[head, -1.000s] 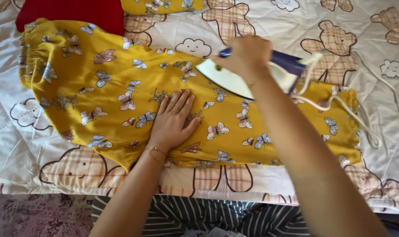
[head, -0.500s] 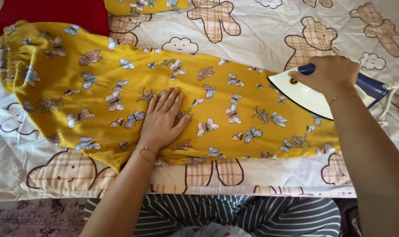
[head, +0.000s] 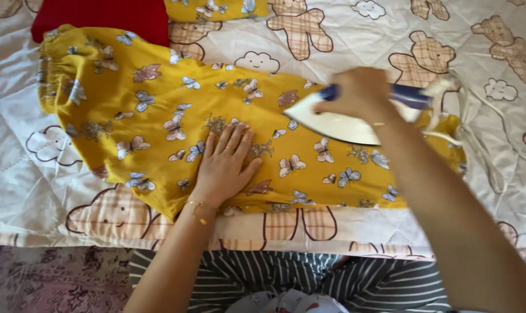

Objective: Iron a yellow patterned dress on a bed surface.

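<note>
A yellow garment printed with butterflies lies spread on a white quilt with bear pictures. My left hand rests flat on the garment's lower middle, fingers apart, pressing the cloth down. My right hand grips the blue handle of a white clothes iron, whose pointed tip faces left over the garment's right half. The iron's white cord trails off to the right across the quilt.
A red cloth lies at the top left, beyond the garment's gathered waistband. Another piece of the yellow butterfly fabric sits at the top edge. My striped trousers and a patterned rug show below the quilt's front edge.
The iron slid right to the garment's end half a second ago, then came back left toward the middle. My left hand stayed flat on the cloth.
</note>
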